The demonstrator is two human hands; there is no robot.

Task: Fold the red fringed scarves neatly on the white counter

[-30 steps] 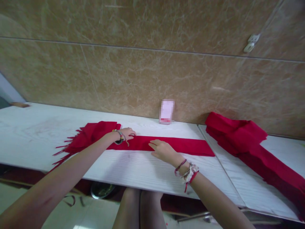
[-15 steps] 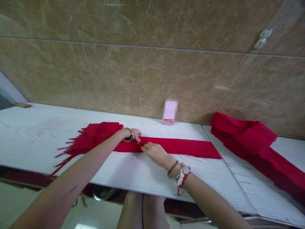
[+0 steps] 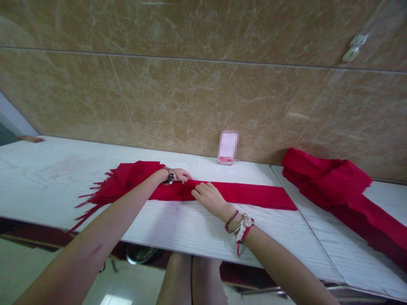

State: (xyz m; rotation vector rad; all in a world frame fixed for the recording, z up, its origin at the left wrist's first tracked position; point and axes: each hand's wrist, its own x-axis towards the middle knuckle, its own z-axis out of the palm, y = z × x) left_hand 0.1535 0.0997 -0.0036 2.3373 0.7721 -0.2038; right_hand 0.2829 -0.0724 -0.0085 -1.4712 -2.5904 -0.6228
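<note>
A red fringed scarf (image 3: 254,194) lies folded into a long narrow strip along the white wooden surface. Its wider, fringed end (image 3: 127,182) spreads out at the left. My left hand (image 3: 182,175) rests at the strip's far edge, its fingers stretched out to the right. Just right of it, my right hand (image 3: 209,197) is over the middle of the strip with its fingers bent and slightly apart. Whether its fingertips touch the cloth is hard to see.
A second red cloth (image 3: 327,178), loosely folded, lies at the right across a seam in the surface. A blurred-out pink and white object (image 3: 227,147) stands against the brown marbled wall (image 3: 178,106). Below the front edge, a metal bowl (image 3: 140,253) shows partly.
My right hand has lifted slightly and its fingers have bent more. My left hand has shifted a little along the far edge, fingers straighter. The scarf lies nearly as before.
</note>
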